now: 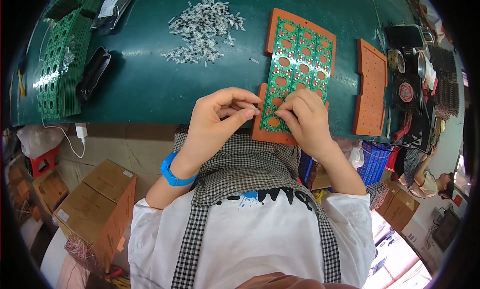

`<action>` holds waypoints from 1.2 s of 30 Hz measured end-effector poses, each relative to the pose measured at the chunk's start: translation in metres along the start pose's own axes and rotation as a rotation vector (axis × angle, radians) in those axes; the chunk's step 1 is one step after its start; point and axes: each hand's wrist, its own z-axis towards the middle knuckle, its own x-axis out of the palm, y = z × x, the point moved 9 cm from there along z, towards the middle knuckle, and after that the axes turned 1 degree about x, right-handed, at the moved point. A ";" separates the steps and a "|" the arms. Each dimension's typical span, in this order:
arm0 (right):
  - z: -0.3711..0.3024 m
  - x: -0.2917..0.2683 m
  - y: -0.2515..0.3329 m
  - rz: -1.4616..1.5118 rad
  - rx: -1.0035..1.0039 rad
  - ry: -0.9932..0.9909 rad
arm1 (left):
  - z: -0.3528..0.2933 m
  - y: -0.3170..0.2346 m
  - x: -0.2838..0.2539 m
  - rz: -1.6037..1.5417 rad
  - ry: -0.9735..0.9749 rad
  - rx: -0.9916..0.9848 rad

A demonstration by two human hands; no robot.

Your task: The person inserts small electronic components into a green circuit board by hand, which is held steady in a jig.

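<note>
A green circuit board panel point(283, 63) with rows of oval cutouts lies on an orange fixture plate point(270, 134) near the table's front edge. Beside the panel's near left side is my left hand point(223, 111), its thumb and forefinger closed on a small pale component point(256, 109). Over the near end of the panel bends my right hand point(306, 120). Its thumb and forefinger are pinched together at the board surface, and whatever sits between them is too small to make out. Farther back, a heap of small clear and dark components point(202, 29) is spread on the table.
Stacked green boards point(59, 71) and a black pouch point(95, 73) occupy the left. One loose component point(254, 61) lies left of the panel. Another orange plate point(371, 89) rests at right, near assorted tools. Cardboard boxes point(97, 191) stand on the floor; another person point(425, 174) is at far right.
</note>
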 end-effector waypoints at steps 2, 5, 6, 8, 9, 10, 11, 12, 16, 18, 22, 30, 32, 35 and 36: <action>-0.002 0.001 0.005 -0.096 -0.035 -0.015 | 0.000 -0.001 0.001 -0.008 0.002 -0.002; -0.004 0.001 0.013 -0.175 -0.109 -0.023 | 0.000 -0.002 0.002 0.008 0.007 0.009; -0.005 0.001 0.015 -0.175 -0.111 -0.023 | 0.000 -0.002 0.002 0.009 0.006 0.011; -0.009 0.005 0.028 -0.219 -0.223 0.026 | -0.001 -0.002 0.004 0.017 -0.001 0.012; -0.009 0.004 0.028 -0.218 -0.225 0.025 | -0.002 -0.002 0.006 0.017 -0.002 0.014; -0.008 0.001 0.026 -0.190 -0.207 0.009 | -0.002 -0.002 0.009 0.003 0.011 0.015; -0.008 -0.002 0.024 -0.162 -0.188 -0.007 | -0.003 -0.002 0.013 -0.012 0.025 0.017; -0.006 -0.004 0.027 -0.162 -0.189 -0.009 | -0.002 -0.002 0.014 -0.011 0.025 0.018; -0.004 -0.023 0.017 0.204 0.023 -0.060 | -0.001 -0.005 0.024 -0.029 0.017 0.031; -0.007 -0.023 0.007 0.317 0.094 -0.035 | -0.002 -0.005 0.029 -0.035 0.014 0.037; -0.009 -0.023 0.003 0.386 0.077 0.018 | -0.002 -0.004 0.042 0.061 0.068 0.054; -0.015 -0.033 -0.024 0.110 0.143 -0.003 | 0.052 -0.061 0.019 1.374 -0.140 0.601; -0.018 -0.029 -0.024 0.114 0.118 0.004 | 0.059 -0.053 0.012 1.352 -0.129 0.513; -0.020 -0.027 -0.024 0.111 0.104 0.004 | 0.063 -0.044 0.014 1.328 -0.110 0.507; -0.021 -0.027 -0.024 0.117 0.099 0.009 | 0.062 -0.041 0.015 1.297 -0.089 0.503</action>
